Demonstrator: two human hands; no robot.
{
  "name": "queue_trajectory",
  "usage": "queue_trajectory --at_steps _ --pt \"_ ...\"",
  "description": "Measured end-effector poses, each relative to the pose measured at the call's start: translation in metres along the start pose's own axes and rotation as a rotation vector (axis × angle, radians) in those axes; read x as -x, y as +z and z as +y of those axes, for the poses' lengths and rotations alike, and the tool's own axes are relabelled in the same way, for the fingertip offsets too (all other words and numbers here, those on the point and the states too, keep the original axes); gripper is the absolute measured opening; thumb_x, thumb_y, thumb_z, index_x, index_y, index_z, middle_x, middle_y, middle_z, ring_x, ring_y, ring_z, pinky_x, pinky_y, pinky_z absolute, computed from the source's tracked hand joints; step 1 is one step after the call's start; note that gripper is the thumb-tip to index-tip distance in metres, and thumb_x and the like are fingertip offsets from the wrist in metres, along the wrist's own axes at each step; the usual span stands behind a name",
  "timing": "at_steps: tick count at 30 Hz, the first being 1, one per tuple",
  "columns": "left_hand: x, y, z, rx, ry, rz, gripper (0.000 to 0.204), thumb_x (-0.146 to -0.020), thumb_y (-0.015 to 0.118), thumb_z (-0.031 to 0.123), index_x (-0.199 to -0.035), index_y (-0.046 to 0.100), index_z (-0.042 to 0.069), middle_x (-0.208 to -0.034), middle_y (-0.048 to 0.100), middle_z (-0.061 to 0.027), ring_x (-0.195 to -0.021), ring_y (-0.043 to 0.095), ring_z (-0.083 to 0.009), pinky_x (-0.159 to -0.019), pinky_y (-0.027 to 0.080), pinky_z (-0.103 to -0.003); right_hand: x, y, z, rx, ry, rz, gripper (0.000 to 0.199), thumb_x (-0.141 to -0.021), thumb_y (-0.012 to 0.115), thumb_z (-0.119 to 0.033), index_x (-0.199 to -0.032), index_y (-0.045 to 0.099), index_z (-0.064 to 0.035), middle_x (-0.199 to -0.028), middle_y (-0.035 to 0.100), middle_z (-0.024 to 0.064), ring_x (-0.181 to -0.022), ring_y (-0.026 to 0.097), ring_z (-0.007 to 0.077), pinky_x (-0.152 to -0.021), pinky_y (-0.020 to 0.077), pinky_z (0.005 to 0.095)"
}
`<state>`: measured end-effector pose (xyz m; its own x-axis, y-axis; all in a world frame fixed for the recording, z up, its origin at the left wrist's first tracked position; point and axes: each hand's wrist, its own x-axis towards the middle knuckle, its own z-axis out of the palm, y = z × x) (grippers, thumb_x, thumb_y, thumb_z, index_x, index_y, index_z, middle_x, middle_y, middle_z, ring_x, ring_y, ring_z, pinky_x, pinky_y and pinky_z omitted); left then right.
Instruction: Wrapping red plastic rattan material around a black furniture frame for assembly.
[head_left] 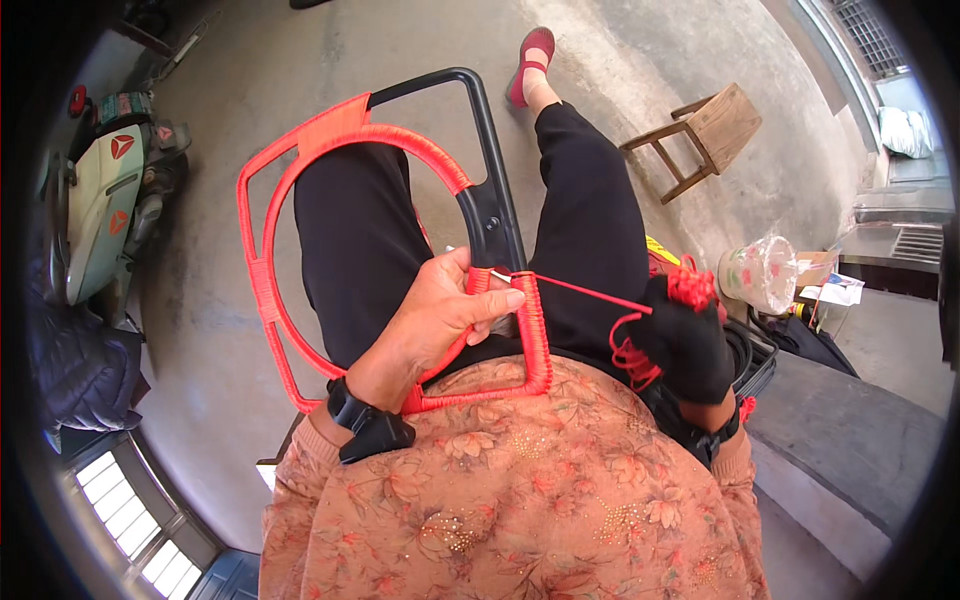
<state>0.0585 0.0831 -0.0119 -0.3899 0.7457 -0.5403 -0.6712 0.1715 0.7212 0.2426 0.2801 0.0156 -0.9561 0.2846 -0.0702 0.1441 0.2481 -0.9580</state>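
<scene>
A black metal frame with a round inner ring (490, 225) lies across my lap, much of it wound tightly in red-orange cord. My bare left hand (440, 310) is closed round the frame, its thumb pressed beside the wrapped bar. From that bar a red cord (590, 291) runs taut to my right hand (685, 340), which wears a black glove and is closed on the cord. A loose bundle of the cord (690, 287) sticks out above the glove, and strands hang at its left side. Bare black metal shows at the frame's far right corner.
A wooden stool (705, 135) stands ahead on the right of the concrete floor. At the left is a pale motor scooter (105, 210) with a dark quilted cover (90, 365) near it. A plastic-wrapped round container (760, 275) and a grey ledge (850, 440) lie to my right.
</scene>
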Motion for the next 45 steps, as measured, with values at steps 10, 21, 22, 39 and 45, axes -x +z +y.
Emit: queue_trajectory --at_steps 10,21,22,39,45 --pt "-0.016 -0.001 0.004 0.176 -0.039 -0.054 0.018 -0.085 0.068 0.013 -0.086 0.054 0.001 -0.067 0.055 -0.0022 -0.046 0.047 -0.0068 -0.038 0.034 -0.023 -0.028 -0.031 0.036 -0.192 0.648 0.307 0.019 -0.09 0.054 -0.021 -0.086 0.056 -0.0022 -0.068 0.056 0.0019 -0.06 0.053 0.0107 -0.057 0.0402 0.0242" --pt "-0.025 0.006 0.0 0.096 0.012 -0.011 0.022 -0.083 0.061 0.006 -0.103 0.058 -0.002 -0.079 0.063 -0.0064 -0.06 0.058 -0.0125 -0.057 0.048 -0.024 -0.043 0.025 0.028 0.091 -0.015 -0.331 0.049 -0.08 0.072 -0.014 -0.123 0.053 -0.0016 -0.095 0.065 0.0132 -0.089 0.062 0.0133 -0.077 0.0479 0.0284" --pt "-0.024 0.007 -0.001 0.059 0.077 -0.024 0.027 -0.081 0.062 0.005 -0.107 0.058 -0.002 -0.084 0.064 -0.0069 -0.066 0.06 -0.0132 -0.064 0.05 -0.026 -0.051 0.035 0.023 0.088 -0.018 -0.335 0.049 -0.08 0.072 -0.014 -0.123 0.053 -0.0016 -0.095 0.065 0.0132 -0.089 0.062 0.0133 -0.077 0.0479 0.0284" --pt "-0.017 -0.012 0.0 0.291 -0.033 -0.04 0.018 -0.087 0.056 0.012 -0.099 0.056 0.0 -0.086 0.063 -0.0096 -0.071 0.063 -0.0178 -0.065 0.053 -0.032 -0.081 0.041 -0.025 0.449 -0.173 -0.262 0.025 -0.08 0.068 -0.02 -0.101 0.064 -0.009 -0.078 0.063 0.0047 -0.067 0.062 0.0207 -0.06 0.0471 0.0318" --pt "-0.017 0.011 0.013 0.493 -0.075 0.045 0.032 -0.094 0.048 0.028 -0.103 0.056 -0.001 -0.088 0.063 -0.0109 -0.074 0.064 -0.0204 -0.07 0.054 -0.034 -0.077 0.058 -0.031 0.851 -0.477 -0.254 0.03 -0.065 0.076 -0.025 -0.088 0.062 -0.0132 -0.07 0.059 0.0044 -0.064 0.06 0.0241 -0.057 0.0449 0.0346"
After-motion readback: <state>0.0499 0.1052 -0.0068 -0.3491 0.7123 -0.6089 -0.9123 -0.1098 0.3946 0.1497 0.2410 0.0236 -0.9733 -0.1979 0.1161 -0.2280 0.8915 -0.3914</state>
